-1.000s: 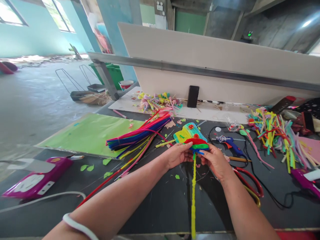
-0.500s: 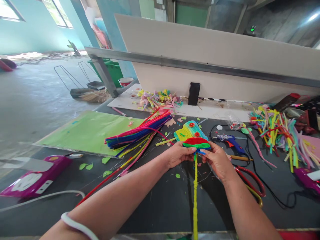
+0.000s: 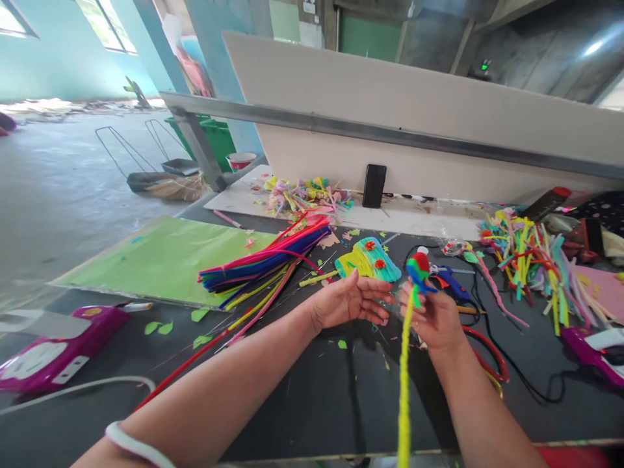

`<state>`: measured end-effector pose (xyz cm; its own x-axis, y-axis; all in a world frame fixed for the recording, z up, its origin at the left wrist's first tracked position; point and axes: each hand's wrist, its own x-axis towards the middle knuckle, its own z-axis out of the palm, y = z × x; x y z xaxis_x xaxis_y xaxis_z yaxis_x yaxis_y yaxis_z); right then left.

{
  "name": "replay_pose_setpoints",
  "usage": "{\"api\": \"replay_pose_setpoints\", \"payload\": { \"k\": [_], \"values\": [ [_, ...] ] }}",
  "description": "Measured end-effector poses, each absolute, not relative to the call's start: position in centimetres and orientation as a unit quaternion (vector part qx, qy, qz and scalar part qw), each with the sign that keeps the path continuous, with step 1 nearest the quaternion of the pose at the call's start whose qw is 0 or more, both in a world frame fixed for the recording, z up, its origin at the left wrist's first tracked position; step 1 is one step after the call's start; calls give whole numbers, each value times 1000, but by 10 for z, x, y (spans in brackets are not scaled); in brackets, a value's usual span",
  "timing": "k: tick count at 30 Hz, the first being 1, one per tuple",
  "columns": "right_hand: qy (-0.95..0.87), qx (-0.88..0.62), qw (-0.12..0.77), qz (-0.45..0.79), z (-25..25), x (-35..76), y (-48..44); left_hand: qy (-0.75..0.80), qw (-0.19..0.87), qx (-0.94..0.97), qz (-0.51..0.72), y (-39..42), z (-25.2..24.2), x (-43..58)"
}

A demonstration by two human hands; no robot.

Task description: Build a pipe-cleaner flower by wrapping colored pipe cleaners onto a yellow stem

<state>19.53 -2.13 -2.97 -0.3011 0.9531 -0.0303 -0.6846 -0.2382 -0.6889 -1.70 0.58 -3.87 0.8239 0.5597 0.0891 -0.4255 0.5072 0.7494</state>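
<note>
My right hand [image 3: 436, 318] is closed round the lower part of a pipe-cleaner piece [image 3: 418, 268] in red, green and blue. A long yellow pipe-cleaner stem [image 3: 404, 383] hangs from it towards me. To its left, my left hand [image 3: 353, 300] is empty, with the fingers apart and the palm turned towards the piece. Beyond my hands lies a yellow and turquoise pipe-cleaner shape [image 3: 363, 257] with red flowers on it. A bundle of long pipe cleaners [image 3: 266, 260], in pink, red, blue and yellow, rests left of that shape.
Right of my hand are a blue glue gun [image 3: 451, 286] and red-handled scissors [image 3: 492, 354]. Cut pipe cleaners [image 3: 529, 260] lie heaped at the right. A green sheet [image 3: 160, 260] and a purple device [image 3: 63, 348] are at the left. A phone [image 3: 374, 186] leans against the back board.
My left hand has let go of the pipe-cleaner piece and opened. My right hand has moved the piece rightwards and turned it, so it shows narrower.
</note>
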Motion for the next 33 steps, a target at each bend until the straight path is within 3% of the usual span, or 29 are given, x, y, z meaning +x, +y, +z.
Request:
{"api": "replay_pose_setpoints", "payload": {
  "k": [6,15,19,26,33],
  "values": [
    [-296,-57,588,751,-34,199,-29,58,861,420,281,6,-43,-15],
    [-260,-8,569,780,-34,199,-29,57,864,414,280,8,-45,-16],
    [-276,-132,558,772,-26,193,-23,65,867,401,288,8,-46,-15],
    [-345,-355,640,587,-33,187,-12,126,871,352,319,9,-45,-12],
    [-404,-413,577,577,-36,177,-19,156,861,333,351,11,-52,-11]
  ]
}}
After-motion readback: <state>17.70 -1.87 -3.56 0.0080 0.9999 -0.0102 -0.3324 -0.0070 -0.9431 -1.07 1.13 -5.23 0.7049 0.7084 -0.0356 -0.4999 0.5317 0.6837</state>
